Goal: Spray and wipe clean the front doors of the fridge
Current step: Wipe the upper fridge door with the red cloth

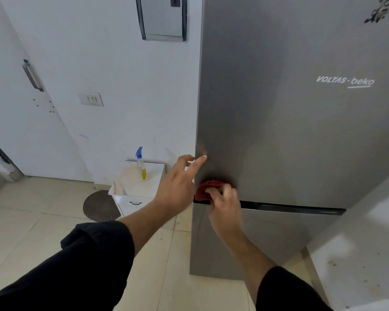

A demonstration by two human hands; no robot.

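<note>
While right hand point(225, 208) fingers bunch cloth point(208, 186) on fridge door point(290, 122), left hand point(177, 182) above

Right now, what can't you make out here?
In the head view:
Hidden: most of the red cloth, under the right hand gripping it.
Cut off by the frame: top and right side of the fridge's upper door.
Too small: label of the spray bottle.
Blurred, cut by the edge: the dark sticker.

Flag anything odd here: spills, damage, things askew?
Nothing broken or askew. Two marks: an orange-brown stain on the small white cabinet top beside the upright spray bottle, and a faint smudge on the upper fridge door above a fingertip of the left hand.
</note>
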